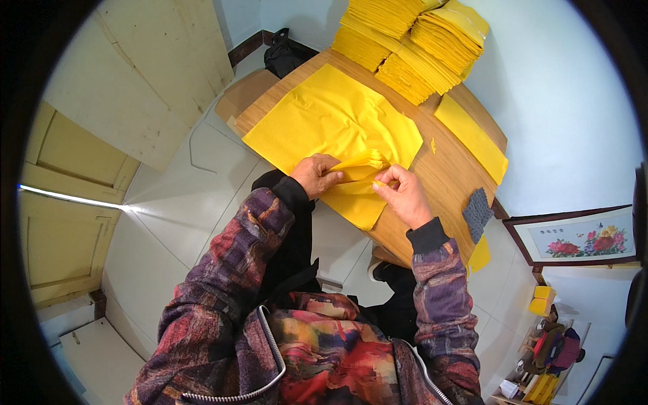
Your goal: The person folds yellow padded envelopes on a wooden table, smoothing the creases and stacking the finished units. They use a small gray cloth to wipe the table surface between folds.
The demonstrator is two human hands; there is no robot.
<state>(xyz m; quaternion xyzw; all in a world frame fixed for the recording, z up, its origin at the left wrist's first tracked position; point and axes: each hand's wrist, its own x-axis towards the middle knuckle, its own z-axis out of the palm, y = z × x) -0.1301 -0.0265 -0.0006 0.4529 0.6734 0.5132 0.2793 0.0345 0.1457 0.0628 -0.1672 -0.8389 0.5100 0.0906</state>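
A large yellow sheet [317,115], thin and creased like paper or cloth, lies over the near left of a wooden table. Above it, my left hand [316,177] is closed on a pleated yellow sheet [364,160], its folds fanned out at the right end. Thumb and fingers of my right hand [407,197] pinch a yellow edge just below that fan. Whether this edge belongs to the pleated sheet or to the flap hanging over the table's front edge, I cannot tell.
Tall stacks of folded yellow sheets [412,44] stand at the table's far end. A yellow strip [472,138] lies along the right side of the wooden table [432,192], near a grey knitted cloth [477,214]. A framed flower picture [574,236] is at the right.
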